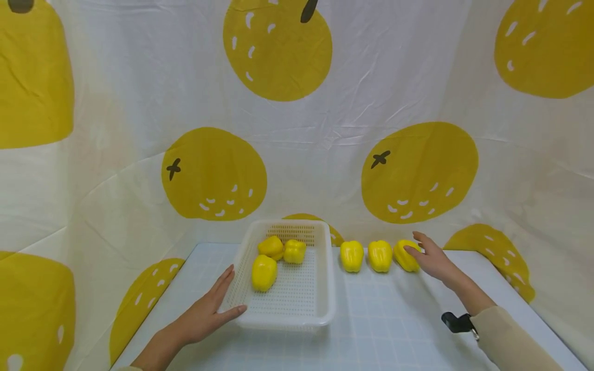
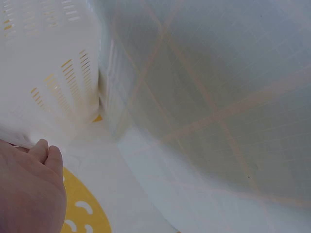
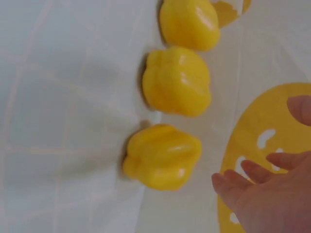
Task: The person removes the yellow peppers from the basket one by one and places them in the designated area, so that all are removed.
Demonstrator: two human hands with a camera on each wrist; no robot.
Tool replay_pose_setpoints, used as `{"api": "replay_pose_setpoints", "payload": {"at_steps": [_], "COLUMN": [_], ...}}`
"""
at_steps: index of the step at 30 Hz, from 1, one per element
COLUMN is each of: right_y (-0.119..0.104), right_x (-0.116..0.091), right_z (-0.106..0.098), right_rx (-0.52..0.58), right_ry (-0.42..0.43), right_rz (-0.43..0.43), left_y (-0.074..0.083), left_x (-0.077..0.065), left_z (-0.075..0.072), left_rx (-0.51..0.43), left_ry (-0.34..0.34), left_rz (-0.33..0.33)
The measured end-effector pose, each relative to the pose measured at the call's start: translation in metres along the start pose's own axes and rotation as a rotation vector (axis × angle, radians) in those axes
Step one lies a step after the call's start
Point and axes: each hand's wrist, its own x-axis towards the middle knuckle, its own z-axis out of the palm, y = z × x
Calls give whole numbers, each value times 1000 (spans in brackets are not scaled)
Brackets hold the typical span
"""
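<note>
A white plastic basket (image 1: 297, 324) with perforated sides stands on the table, holding a yellow bell pepper (image 1: 264, 273) and two more at its back. My left hand (image 1: 204, 314) touches the basket's left side, thumb over the rim and fingers stretched along it; the left wrist view shows the fingers against the basket wall (image 2: 58, 73). To the right, three yellow bell peppers stand in a row. Over the rightmost pepper (image 3: 163, 158) my right hand (image 1: 431, 257) hovers with fingers spread and nothing in it. The middle pepper (image 3: 177, 82) sits beside it.
The table (image 1: 371, 324) has a pale blue checked cover. Behind it and at both sides hangs a white curtain (image 1: 315, 154) printed with big yellow fruit. A small black device (image 1: 457, 322) is strapped at the right wrist.
</note>
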Motion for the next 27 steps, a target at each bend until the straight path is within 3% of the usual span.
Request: {"api": "replay_pose_setpoints", "payload": {"at_steps": [11,27], "right_y": [-56,-103], "right_x": [-15,-15], "right_z": [18,57], "right_rx": [31,94], "right_ry": [-82,-144], "right_rz": [-114,-286], "left_y": [1,-4], "left_x": [-2,0], "left_z": [0,2], "left_rx": [0,8], "left_ry": [3,14], "left_rz": [10,0]}}
